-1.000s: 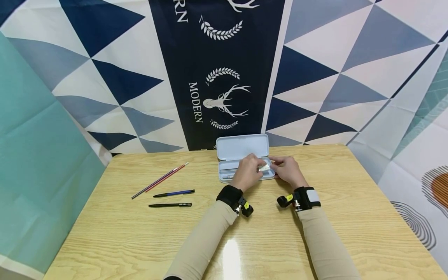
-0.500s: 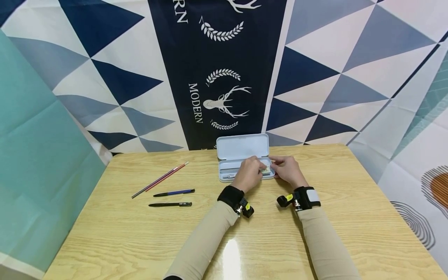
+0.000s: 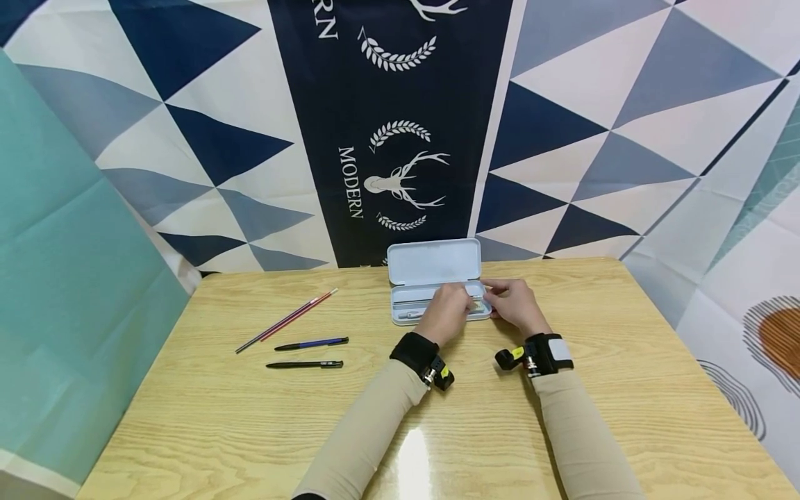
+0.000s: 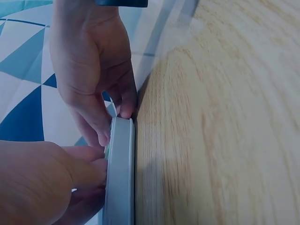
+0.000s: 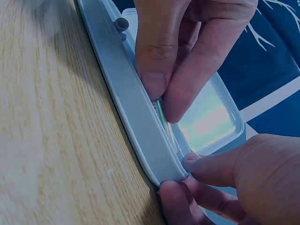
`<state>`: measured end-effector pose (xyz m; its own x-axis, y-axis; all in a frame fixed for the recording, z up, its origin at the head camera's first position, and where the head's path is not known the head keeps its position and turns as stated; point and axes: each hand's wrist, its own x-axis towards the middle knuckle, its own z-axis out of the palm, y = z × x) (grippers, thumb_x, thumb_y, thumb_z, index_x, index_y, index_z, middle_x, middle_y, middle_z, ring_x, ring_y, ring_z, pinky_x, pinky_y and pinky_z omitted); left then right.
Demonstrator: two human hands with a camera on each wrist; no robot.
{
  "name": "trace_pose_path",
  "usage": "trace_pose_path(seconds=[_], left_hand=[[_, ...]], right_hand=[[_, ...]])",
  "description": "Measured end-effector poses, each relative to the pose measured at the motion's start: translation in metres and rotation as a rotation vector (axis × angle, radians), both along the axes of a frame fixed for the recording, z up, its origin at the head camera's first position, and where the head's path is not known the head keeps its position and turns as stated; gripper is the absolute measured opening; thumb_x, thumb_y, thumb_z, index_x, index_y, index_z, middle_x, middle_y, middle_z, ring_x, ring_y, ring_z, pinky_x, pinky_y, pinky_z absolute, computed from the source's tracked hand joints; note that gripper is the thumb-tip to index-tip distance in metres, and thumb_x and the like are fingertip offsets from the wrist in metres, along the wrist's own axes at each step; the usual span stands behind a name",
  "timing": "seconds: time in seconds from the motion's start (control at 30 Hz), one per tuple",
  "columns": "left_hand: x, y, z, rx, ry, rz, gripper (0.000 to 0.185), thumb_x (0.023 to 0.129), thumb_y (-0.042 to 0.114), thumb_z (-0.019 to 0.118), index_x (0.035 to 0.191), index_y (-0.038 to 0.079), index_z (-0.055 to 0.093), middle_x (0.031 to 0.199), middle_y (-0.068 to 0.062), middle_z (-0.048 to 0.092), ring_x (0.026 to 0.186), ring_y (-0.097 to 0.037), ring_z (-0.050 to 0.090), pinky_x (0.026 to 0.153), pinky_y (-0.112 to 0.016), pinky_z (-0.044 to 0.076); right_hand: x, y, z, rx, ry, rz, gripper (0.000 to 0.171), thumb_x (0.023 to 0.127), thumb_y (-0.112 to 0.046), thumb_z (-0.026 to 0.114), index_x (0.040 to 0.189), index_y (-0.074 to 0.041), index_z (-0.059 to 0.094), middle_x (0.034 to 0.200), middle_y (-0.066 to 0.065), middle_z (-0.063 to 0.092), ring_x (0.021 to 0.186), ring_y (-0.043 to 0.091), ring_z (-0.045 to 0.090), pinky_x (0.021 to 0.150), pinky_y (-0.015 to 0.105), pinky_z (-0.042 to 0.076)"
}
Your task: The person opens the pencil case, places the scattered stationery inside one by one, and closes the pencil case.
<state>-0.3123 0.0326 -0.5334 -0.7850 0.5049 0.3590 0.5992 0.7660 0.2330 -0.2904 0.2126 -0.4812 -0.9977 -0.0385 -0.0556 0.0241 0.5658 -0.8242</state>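
A light blue pencil case [image 3: 434, 262] lies open at the back of the table, its lid leaning back. My left hand [image 3: 445, 309] reaches into the case, and its thumb and finger pinch a small flat green-and-white block [image 5: 162, 114]. Fingers cover most of that block, so its kind is unclear. At the case's right end, my right hand [image 3: 515, 304] grips the corner, thumb on the rim and fingers against the outside, as the right wrist view shows. Inside the case, left of the block, are a pale pen-like item [image 3: 410, 314] and a thin dark rod [image 3: 409, 302].
Left of the case lie a purple pencil [image 3: 275, 327] and a red pencil [image 3: 300, 316], close together. Nearer the front are a blue-and-black pen [image 3: 311, 344] and a black pen [image 3: 304, 364]. A patterned cloth [image 3: 400, 90] hangs right behind the table [image 3: 219, 430].
My left hand has lowered the small block from a tilted hold into the right part of the case, its fingers now deeper inside. My right hand has stayed on the corner.
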Motion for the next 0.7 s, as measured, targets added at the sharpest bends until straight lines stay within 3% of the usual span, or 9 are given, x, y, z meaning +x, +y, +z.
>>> trace_pose_path(seconds=[0.43,0.7], left_hand=[[0.0041,0.0038,-0.0017,-0.054,-0.020,0.039,0.032,0.097,-0.005,0.077,0.111,0.020,0.092,0.106,0.003,0.082,0.106,-0.014,0.077,0.098,-0.026,0.063],[0.0059,0.0036,0.0015,-0.059,-0.055,0.046,0.033,0.097,-0.004,0.079,0.117,0.020,0.091,0.111,0.003,0.084,0.110,-0.013,0.078,0.100,-0.024,0.063]], right_hand=[[-0.0003,-0.0008,0.0004,-0.007,0.004,0.000,0.040,0.111,-0.006,0.065,0.151,0.003,0.069,0.116,0.032,0.077,0.069,0.007,0.067,0.061,0.019,0.060],[0.0015,-0.0005,0.0016,-0.011,-0.006,0.004,0.041,0.111,-0.007,0.066,0.152,0.001,0.068,0.111,0.027,0.077,0.070,0.008,0.067,0.062,0.019,0.060]])
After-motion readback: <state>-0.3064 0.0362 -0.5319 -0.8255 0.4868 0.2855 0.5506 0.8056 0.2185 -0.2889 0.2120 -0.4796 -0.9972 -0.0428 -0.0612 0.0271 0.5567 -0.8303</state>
